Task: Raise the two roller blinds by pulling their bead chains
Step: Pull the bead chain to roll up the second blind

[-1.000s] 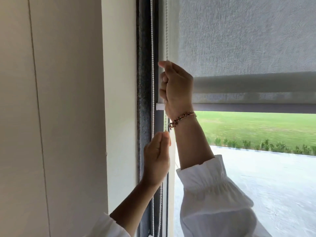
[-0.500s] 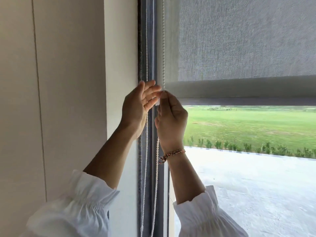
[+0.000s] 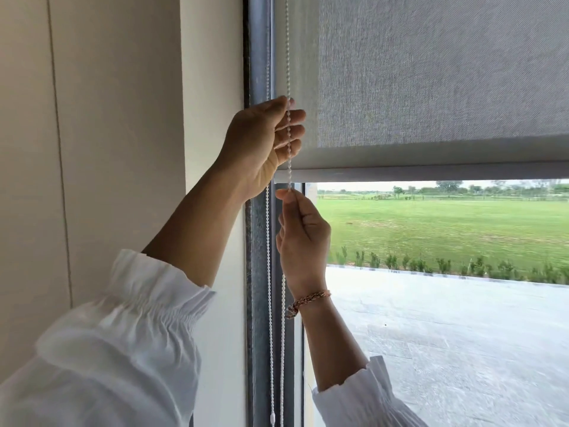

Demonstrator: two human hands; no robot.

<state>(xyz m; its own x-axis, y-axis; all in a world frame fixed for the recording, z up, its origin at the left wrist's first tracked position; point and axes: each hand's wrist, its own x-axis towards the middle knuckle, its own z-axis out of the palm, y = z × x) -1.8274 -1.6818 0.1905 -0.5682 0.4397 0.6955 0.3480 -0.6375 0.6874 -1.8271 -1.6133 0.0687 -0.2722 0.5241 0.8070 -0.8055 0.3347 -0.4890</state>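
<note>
A grey roller blind [image 3: 431, 72] covers the upper part of the window, and its bottom bar [image 3: 431, 174] hangs a little above mid-height. The white bead chain [image 3: 287, 41] drops along the blind's left edge. My left hand [image 3: 258, 143] is raised, with thumb and fingers curled around the chain just above the bar. Below it, my right hand [image 3: 303, 238], with a braided bracelet on the wrist, pinches the same strand between thumb and fingertip. The chain's other strand [image 3: 268, 257] hangs slack along the dark frame.
The dark window frame [image 3: 257, 41] stands just left of the chain, with a cream wall [image 3: 123, 118] beyond it. Through the glass I see a paved terrace [image 3: 462, 334] and a green lawn [image 3: 446, 226]. White sleeves cover both forearms.
My left hand has climbed from below the right hand to above it on the chain. My right hand has come down with the chain. The blind's bottom bar sits slightly higher.
</note>
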